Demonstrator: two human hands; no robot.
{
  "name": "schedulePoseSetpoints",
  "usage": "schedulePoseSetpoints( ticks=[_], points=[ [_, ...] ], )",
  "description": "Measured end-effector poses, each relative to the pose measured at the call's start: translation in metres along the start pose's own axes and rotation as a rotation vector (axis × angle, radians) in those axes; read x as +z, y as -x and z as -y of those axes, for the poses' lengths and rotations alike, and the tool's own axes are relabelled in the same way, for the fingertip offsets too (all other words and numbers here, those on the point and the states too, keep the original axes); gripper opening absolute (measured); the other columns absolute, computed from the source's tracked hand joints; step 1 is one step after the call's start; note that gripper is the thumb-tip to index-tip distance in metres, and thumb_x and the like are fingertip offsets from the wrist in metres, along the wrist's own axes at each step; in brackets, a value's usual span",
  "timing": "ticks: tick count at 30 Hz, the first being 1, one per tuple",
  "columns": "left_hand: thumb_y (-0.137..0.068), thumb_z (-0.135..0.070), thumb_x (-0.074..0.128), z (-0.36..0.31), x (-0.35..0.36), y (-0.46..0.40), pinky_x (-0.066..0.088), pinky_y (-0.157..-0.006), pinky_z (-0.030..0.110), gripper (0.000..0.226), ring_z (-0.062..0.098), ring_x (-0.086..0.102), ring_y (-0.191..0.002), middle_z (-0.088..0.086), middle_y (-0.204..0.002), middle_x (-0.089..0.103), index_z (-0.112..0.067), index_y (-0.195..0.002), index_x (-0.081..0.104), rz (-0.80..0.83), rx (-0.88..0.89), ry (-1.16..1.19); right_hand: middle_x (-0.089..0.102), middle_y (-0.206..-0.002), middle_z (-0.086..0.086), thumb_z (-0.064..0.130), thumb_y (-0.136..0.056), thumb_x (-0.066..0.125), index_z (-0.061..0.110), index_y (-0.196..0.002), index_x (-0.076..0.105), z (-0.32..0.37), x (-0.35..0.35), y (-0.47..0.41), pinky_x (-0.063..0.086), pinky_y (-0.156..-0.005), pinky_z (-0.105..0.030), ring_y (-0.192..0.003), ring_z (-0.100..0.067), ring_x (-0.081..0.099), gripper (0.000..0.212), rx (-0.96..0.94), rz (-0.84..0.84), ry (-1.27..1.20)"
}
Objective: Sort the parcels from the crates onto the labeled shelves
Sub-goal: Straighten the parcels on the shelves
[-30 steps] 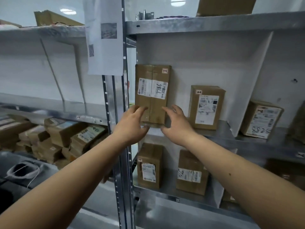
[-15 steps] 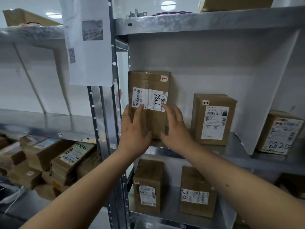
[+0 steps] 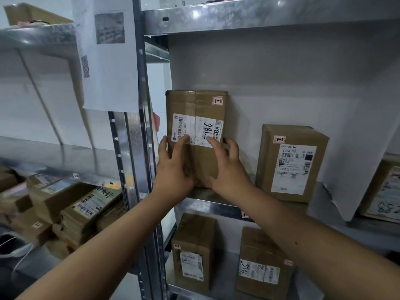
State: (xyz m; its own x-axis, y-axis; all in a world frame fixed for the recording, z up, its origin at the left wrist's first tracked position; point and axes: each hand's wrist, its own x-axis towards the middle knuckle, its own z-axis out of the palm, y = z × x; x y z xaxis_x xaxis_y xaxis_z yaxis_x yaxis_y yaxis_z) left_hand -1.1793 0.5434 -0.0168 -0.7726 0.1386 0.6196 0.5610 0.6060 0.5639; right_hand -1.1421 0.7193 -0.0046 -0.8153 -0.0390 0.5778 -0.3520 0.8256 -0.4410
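A tall brown parcel (image 3: pixel 195 109) with a white label and handwritten digits stands upright at the left end of the middle shelf (image 3: pixel 216 205). Both my hands are on its lower half. My left hand (image 3: pixel 175 167) has its thumb round the parcel's left edge and its fingers on the front. My right hand (image 3: pixel 227 167) lies on the front with its outer fingers curled round the right edge. The parcel's bottom is hidden behind my hands.
A shorter labelled parcel (image 3: pixel 292 163) stands just right of it, then a white divider (image 3: pixel 357 148) and another parcel (image 3: pixel 385 191). Two parcels (image 3: pixel 193 252) (image 3: pixel 262 267) stand on the shelf below. A steel post (image 3: pixel 138 148) with a paper sheet (image 3: pixel 110 61) borders the left. Stacked parcels (image 3: pixel 75 208) fill the left bay.
The parcel has gone from the shelf's front edge to standing further in on it. Both hands slid up its front, and my right fingers now wrap its right edge.
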Motion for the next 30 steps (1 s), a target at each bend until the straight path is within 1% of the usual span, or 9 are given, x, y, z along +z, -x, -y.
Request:
schedulePoseSetpoints(
  ticks=[5,9,16,18,20,24,26,28,30],
  points=[
    [-0.082,-0.001,0.075,0.002,0.005,-0.009,0.058,-0.099,0.055,0.095,0.043,0.036,-0.148,-0.014,-0.164,0.005,-0.049,-0.149,0.027,-0.012,-0.032,-0.004,0.005,-0.159,0.014,0.006,-0.082,0.082,0.051,-0.153,0.015,-0.008,0.004,-0.006,0.049,-0.109,-0.031,-0.146,-0.026,0.036,0.108,0.031,0.009,-0.001],
    [-0.082,0.001,0.074,0.002,0.009,-0.014,0.063,-0.090,0.051,0.094,0.043,0.046,-0.140,-0.015,-0.163,0.006,-0.050,-0.146,0.026,-0.029,-0.070,-0.018,0.008,-0.159,0.015,0.007,-0.083,0.082,0.049,-0.153,0.016,-0.010,0.008,-0.010,0.050,-0.110,-0.033,-0.147,-0.026,0.036,0.105,0.027,-0.009,0.007],
    [-0.084,0.000,0.072,0.004,0.012,-0.016,0.062,-0.089,0.054,0.094,0.045,0.045,-0.140,-0.012,-0.165,0.004,-0.052,-0.145,0.024,-0.031,-0.084,-0.016,0.009,-0.160,0.010,0.008,-0.084,0.081,0.047,-0.154,0.017,-0.013,0.009,-0.008,0.048,-0.112,-0.033,-0.147,-0.026,0.036,0.103,0.009,-0.017,0.017],
    [-0.084,-0.001,0.071,0.004,0.012,-0.014,0.060,-0.092,0.057,0.093,0.045,0.045,-0.140,-0.011,-0.166,0.003,-0.051,-0.147,0.024,-0.035,-0.069,-0.009,0.008,-0.161,0.010,0.007,-0.083,0.080,0.048,-0.154,0.016,-0.012,0.009,-0.007,0.049,-0.111,-0.033,-0.146,-0.026,0.037,0.104,0.010,-0.015,0.020],
    [-0.086,-0.002,0.070,0.004,0.012,-0.009,0.055,-0.102,0.055,0.091,0.045,0.041,-0.144,-0.007,-0.168,0.000,-0.048,-0.149,0.025,-0.043,-0.050,0.001,0.008,-0.161,0.010,0.008,-0.084,0.081,0.048,-0.154,0.017,-0.010,0.007,-0.004,0.050,-0.110,-0.033,-0.146,-0.026,0.038,0.103,0.021,-0.019,0.029],
    [-0.086,-0.005,0.073,0.002,0.012,0.014,0.040,-0.114,0.050,0.092,0.044,0.023,-0.154,0.000,-0.171,-0.003,-0.043,-0.153,0.023,-0.075,-0.012,0.003,0.012,-0.156,0.012,0.006,-0.085,0.081,0.042,-0.156,0.023,-0.003,-0.001,0.013,0.046,-0.102,-0.020,-0.140,-0.022,0.042,0.098,0.017,-0.075,0.049],
    [-0.084,-0.009,0.076,0.002,0.012,0.030,0.035,-0.121,0.052,0.092,0.038,0.017,-0.156,-0.002,-0.169,-0.001,-0.039,-0.154,0.024,-0.063,0.023,0.011,0.015,-0.154,0.010,0.007,-0.084,0.082,0.040,-0.155,0.026,0.001,-0.006,0.028,0.048,-0.102,-0.023,-0.138,-0.020,0.044,0.097,0.010,-0.100,0.067],
    [-0.084,-0.014,0.078,-0.001,0.014,0.046,0.037,-0.120,0.054,0.089,0.037,0.020,-0.154,0.000,-0.169,0.004,-0.035,-0.155,0.029,-0.037,0.063,0.006,0.021,-0.152,0.007,0.009,-0.081,0.085,0.036,-0.155,0.032,0.002,-0.010,0.047,0.048,-0.107,-0.029,-0.138,-0.021,0.045,0.095,0.004,-0.122,0.108],
    [-0.081,-0.018,0.081,-0.006,0.018,0.059,0.039,-0.118,0.055,0.089,0.038,0.026,-0.153,0.004,-0.169,0.008,-0.033,-0.154,0.032,0.011,0.116,-0.020,0.027,-0.151,0.004,0.008,-0.081,0.085,0.032,-0.154,0.038,0.003,-0.015,0.069,0.042,-0.108,-0.026,-0.138,-0.021,0.043,0.091,0.037,-0.128,0.123]
  ],
)
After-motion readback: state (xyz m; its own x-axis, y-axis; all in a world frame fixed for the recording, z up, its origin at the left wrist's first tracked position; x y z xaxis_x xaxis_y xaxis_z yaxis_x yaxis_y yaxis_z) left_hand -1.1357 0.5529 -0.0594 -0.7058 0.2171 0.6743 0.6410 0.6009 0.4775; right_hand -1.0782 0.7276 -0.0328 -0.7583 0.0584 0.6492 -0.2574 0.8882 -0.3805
